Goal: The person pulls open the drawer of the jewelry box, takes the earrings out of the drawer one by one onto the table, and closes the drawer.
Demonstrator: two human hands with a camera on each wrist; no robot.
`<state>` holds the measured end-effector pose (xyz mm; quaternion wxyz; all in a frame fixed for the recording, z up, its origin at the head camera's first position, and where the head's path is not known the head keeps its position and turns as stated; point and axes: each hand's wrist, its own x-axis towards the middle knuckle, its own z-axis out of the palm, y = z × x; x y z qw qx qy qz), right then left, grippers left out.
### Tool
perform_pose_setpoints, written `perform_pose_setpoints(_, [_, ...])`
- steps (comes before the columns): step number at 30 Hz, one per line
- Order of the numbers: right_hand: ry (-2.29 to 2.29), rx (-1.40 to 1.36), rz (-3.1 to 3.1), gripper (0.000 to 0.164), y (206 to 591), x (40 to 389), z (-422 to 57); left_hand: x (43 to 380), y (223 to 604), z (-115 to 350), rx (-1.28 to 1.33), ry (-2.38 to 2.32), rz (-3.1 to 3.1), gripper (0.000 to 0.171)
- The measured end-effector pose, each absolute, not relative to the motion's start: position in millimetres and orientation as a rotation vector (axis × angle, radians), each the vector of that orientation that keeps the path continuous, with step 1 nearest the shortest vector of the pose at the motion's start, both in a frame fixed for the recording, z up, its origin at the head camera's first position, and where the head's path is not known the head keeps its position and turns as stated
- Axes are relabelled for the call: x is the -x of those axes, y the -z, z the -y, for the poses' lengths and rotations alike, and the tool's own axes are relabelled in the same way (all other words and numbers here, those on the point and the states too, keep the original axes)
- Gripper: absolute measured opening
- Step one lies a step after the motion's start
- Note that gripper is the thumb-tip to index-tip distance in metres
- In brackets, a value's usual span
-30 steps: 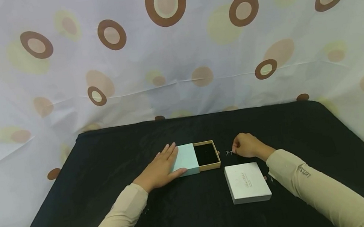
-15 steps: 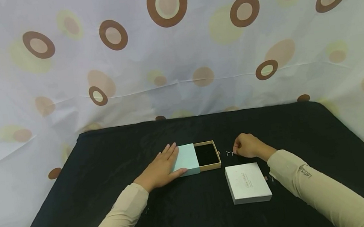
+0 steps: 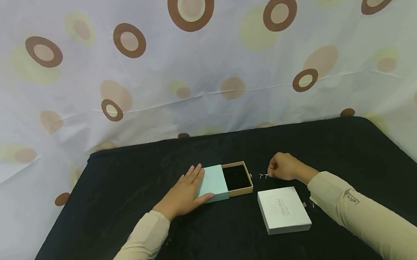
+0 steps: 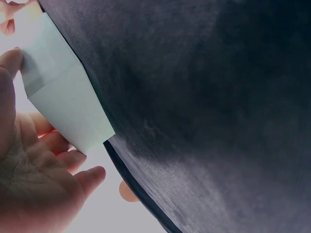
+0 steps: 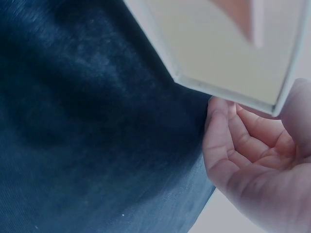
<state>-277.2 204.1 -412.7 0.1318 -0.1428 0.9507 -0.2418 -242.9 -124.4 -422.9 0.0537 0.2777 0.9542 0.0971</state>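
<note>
My left hand (image 3: 185, 195) lies flat with spread fingers on the light blue sleeve of a slide-out box (image 3: 215, 183). From the sleeve's right side sticks out a drawer (image 3: 241, 191) with a gold rim and black lining. In the left wrist view the thumb and fingers lie along the box sleeve (image 4: 70, 97). Right of the drawer, thin silvery pieces (image 3: 263, 176) lie on the black cloth. My right hand (image 3: 285, 167) has its thumb and finger pinched at the rightmost silvery piece. In the right wrist view, a box hides those fingertips.
Nearer to me stands a closed white box (image 3: 284, 210) with faint lettering, just below the right hand. A small tab (image 3: 304, 205) shows at its right side, with a tiny light object (image 3: 313, 204) beside it. Behind the black-covered table (image 3: 208, 251) hangs a patterned curtain (image 3: 200, 61).
Almost nothing differs. The right hand stays at the silvery pieces with only a very slight shift, and the left hand keeps its place on the box sleeve.
</note>
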Motion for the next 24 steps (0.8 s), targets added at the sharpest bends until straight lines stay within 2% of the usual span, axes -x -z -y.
perform_pose_setpoints(24, [0.65, 0.434, -2.743, 0.01, 404.4, 273.3, -205.9, 242.1, 422.5, 124.2, -0.844, -0.302, -2.9, 0.084])
